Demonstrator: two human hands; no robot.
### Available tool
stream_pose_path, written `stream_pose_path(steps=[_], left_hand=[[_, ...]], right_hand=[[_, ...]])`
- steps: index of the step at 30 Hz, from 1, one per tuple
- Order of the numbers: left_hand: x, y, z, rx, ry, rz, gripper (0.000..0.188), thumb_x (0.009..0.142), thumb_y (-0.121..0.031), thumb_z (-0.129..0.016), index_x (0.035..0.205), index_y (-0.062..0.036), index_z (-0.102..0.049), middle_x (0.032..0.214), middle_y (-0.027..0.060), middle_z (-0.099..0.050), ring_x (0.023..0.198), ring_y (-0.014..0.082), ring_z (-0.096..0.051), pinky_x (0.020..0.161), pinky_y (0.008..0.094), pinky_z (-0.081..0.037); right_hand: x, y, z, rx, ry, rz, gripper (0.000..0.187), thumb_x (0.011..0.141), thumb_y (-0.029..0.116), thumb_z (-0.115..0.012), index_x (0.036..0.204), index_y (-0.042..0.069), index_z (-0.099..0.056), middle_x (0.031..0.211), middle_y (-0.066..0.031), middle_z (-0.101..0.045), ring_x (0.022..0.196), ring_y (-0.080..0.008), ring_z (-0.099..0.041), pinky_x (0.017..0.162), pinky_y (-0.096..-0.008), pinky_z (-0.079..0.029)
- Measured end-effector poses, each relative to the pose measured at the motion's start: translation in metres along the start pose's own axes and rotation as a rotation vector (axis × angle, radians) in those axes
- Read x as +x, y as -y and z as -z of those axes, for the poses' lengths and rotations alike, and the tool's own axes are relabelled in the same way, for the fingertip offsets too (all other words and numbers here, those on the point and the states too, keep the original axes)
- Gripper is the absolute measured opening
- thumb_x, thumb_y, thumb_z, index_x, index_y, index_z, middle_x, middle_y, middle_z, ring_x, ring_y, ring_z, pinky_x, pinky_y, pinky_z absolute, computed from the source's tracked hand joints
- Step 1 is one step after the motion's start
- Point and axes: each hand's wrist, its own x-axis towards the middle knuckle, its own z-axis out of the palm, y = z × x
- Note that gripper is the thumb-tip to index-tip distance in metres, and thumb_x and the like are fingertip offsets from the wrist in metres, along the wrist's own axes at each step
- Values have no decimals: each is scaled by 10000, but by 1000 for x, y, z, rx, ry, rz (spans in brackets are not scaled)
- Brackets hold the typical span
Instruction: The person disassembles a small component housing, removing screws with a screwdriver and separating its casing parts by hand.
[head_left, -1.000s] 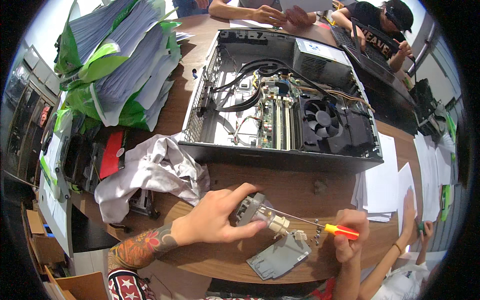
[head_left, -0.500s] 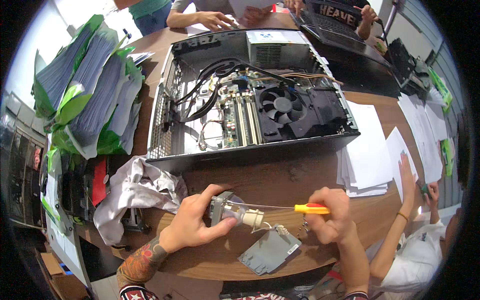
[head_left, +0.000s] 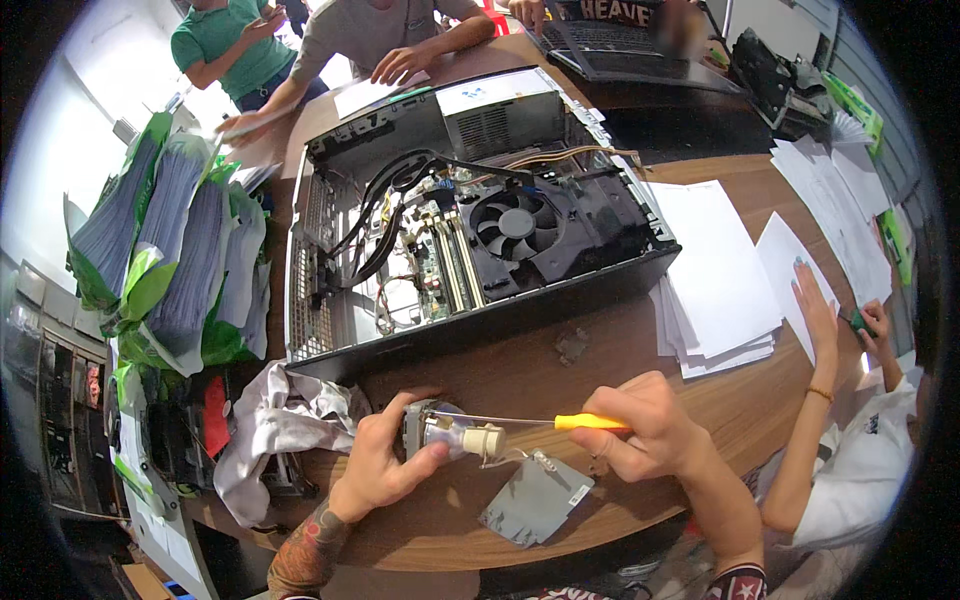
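Note:
My left hand point(head_left: 385, 465) grips a projector lamp point(head_left: 447, 434), a glass bulb in a grey frame with a cream base pointing right. Thumb and fingers clasp the frame. In my closed right hand point(head_left: 655, 425) is a screwdriver point(head_left: 590, 423) with a yellow handle. Its thin shaft lies level across the top of the lamp, and the tip reaches the grey frame; whether it sits in a screw I cannot tell. Short pale wires run from the lamp's base to a flat grey plate point(head_left: 535, 505) lying on the table below.
An opened computer case point(head_left: 490, 318) stands just beyond my hands. A crumpled cloth point(head_left: 290, 425) lies left, below bulky paper stacks point(head_left: 180, 240). White sheets point(head_left: 715, 270) lie right, near another person's hand point(head_left: 815, 315). People sit and stand across the table point(head_left: 630, 345), beside a laptop point(head_left: 620, 50).
The view has shifted, so the case appears further left. The screwdriver handle has turned in my right hand, its red part no longer showing. A person in green has come further into view.

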Motion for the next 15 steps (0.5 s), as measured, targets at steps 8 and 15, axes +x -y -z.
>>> stream_pose_path(steps=[8, 15], left_hand=[[-5, 2, 3, -75, -13, 8, 565, 743, -230, -711, 1199, 33, -506, 989, 155, -646, 904, 209, -633, 813, 314, -481], [-10, 16, 0, -424, -48, 40, 639, 759, -205, -718, 1265, 32, -407, 1154, 145, -529, 1106, 208, -517, 960, 329, -395]], right_hand=[[8, 2, 0, 73, -80, 49, 221, 742, 169, -732, 640, 74, -560, 471, -60, -484, 380, -219, -495, 379, -326, -350], [5, 2, 19, 73, -190, 55, 101, 732, 92, -682, 693, 24, -619, 507, -60, -504, 408, -190, -488, 414, -304, -366]])
